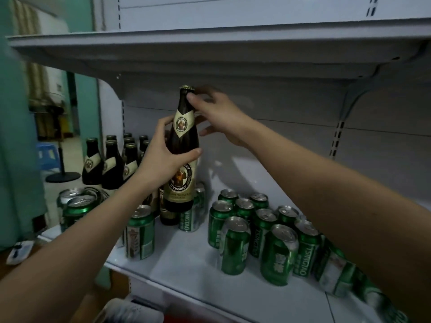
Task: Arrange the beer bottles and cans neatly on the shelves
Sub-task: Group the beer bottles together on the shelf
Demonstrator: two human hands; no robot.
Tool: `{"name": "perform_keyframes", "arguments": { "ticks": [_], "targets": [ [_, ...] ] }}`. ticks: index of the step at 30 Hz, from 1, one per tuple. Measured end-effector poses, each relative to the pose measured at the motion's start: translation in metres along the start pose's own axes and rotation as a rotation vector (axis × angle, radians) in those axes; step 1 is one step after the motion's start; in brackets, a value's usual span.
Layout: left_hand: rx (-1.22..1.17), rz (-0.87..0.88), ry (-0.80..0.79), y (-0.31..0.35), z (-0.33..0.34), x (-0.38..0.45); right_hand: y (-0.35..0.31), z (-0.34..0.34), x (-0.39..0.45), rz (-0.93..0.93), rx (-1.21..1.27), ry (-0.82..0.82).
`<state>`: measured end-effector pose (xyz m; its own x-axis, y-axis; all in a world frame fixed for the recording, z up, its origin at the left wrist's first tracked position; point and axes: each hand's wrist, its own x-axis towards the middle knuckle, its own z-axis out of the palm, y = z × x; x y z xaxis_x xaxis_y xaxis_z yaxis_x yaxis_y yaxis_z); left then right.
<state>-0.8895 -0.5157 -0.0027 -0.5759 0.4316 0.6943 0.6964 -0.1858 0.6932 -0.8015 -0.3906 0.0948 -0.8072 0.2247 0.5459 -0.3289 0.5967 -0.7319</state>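
Left hand (163, 157) wraps body of dark brown glass Weissbier bottle (180, 159), bearing weight; right hand (219, 115) pinches neck, steadying. Bottle aloft over white metal shelf (198, 264), likely bound for bottle row (112, 159) at left, away from green cans (263, 231).

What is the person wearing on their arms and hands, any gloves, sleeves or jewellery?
Nothing shows. The left hand and right hand are bare, with no gloves, rings or watch. Both forearms are uncovered right to the picture's edge; no sleeve is visible.

Dark brown bottle (183, 145) with cream-and-gold labels and a gold cap; green cans (235, 245) with silver tops; pale grey shelf (193, 266).
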Motion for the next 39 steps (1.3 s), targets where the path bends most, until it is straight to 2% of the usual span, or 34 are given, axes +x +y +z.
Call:
{"name": "perform_keyframes", "arguments": {
  "ticks": [5,11,18,24,30,34,39],
  "targets": [
    [0.033,-0.02,0.006,-0.028,-0.017,0.007,0.004,0.025,0.02,-0.034,-0.071,-0.022],
    [0.151,-0.087,-0.081,-0.054,-0.033,0.013,0.029,0.054,0.033,-0.016,-0.142,0.024],
    [0.536,-0.242,-0.08,-0.078,-0.033,0.011,0.069,0.082,0.039,0.054,-0.261,0.033],
    [0.72,-0.28,-0.125,-0.084,-0.031,0.008,0.092,0.107,0.041,0.102,-0.301,0.043],
    [0.794,-0.333,-0.105,-0.092,-0.034,0.0,0.108,0.128,0.038,0.035,-0.42,0.076],
    [0.908,-0.313,-0.066,-0.095,-0.029,-0.004,0.113,0.131,0.035,0.012,-0.404,0.087],
    [0.821,-0.367,-0.117,-0.09,-0.033,-0.001,0.104,0.127,0.033,0.028,-0.399,0.046]
  ]
}}
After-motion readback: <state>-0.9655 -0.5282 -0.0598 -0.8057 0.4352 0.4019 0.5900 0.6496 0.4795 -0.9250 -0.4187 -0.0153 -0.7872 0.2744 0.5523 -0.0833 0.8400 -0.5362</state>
